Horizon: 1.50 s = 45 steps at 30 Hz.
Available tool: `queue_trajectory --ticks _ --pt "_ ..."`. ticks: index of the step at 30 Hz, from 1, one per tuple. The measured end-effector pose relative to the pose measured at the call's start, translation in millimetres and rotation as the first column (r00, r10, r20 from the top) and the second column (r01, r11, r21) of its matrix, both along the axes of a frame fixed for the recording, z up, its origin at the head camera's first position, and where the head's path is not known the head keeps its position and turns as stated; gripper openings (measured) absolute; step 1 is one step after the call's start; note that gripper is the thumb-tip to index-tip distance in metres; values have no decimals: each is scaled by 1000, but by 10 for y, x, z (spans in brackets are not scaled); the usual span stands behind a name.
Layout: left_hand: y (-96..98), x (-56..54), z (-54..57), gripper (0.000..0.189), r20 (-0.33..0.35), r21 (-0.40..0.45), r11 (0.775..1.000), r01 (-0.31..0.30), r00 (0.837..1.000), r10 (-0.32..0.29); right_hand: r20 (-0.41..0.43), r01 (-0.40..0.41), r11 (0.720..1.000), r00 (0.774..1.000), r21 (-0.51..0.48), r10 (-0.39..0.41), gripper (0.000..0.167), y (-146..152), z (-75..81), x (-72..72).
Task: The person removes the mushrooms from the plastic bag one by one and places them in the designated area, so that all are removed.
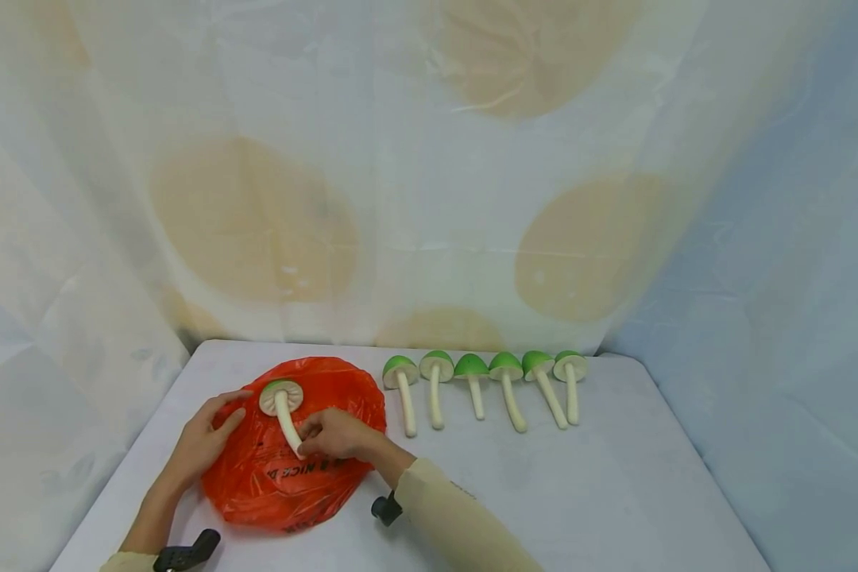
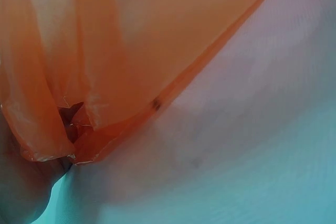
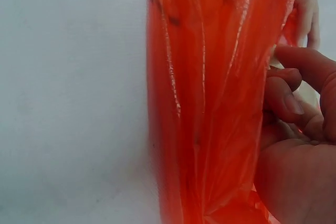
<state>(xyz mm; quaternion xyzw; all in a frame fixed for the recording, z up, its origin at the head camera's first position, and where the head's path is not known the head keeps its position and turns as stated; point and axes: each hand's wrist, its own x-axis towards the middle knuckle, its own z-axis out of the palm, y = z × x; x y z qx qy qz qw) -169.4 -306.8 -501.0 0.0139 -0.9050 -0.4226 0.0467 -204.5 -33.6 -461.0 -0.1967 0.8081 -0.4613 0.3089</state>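
Observation:
A toy mushroom point(image 1: 286, 421) with a green-rimmed cap and long pale stem lies over a red plastic bag point(image 1: 322, 496). My right hand point(image 1: 334, 434) pinches the lower end of its stem; the right wrist view shows the curled fingers point(image 3: 286, 100) beside the bag's wall. On the bag's left side rests my left hand point(image 1: 202, 438), fingers extended towards the cap and thumb apart from them. Folds of the bag point(image 2: 131, 77) fill much of the left wrist view and hide most of that hand.
Several more green-capped mushrooms point(image 1: 506, 389) lie in a row along the back of the white table point(image 1: 579, 492), right of the bag. Patterned sheeting point(image 1: 429, 238) hangs behind and on both sides.

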Motion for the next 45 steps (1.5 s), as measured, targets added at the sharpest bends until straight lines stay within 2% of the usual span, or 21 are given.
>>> queue_trajectory --ticks 5,13,19,26,36,41,45 --pt "4 -10 -1 48 6 -6 1000 1 1000 -1 -2 -17 1000 1000 1 17 11 47 45 -17" --pt "15 -3 41 52 62 -11 1000 -10 998 10 16 -68 997 997 -25 69 11 123 123 -42" --pt "27 11 58 51 59 -14 1000 -11 998 11 0 -134 990 991 -52 134 11 213 202 -34" --pt "27 32 65 51 65 2 1000 -8 998 8 -21 -171 980 985 -106 169 13 435 295 -45" --pt "32 50 42 51 37 5 1000 -6 999 5 -82 -180 978 982 -101 172 13 993 453 -113" --pt "42 51 41 49 18 -4 1000 -1 1000 1 -88 -152 977 986 -147 140 16 1418 552 -200" --pt "46 41 47 49 13 -3 1000 -2 1000 2 -101 -93 981 992 -170 76 20 1794 622 -285"
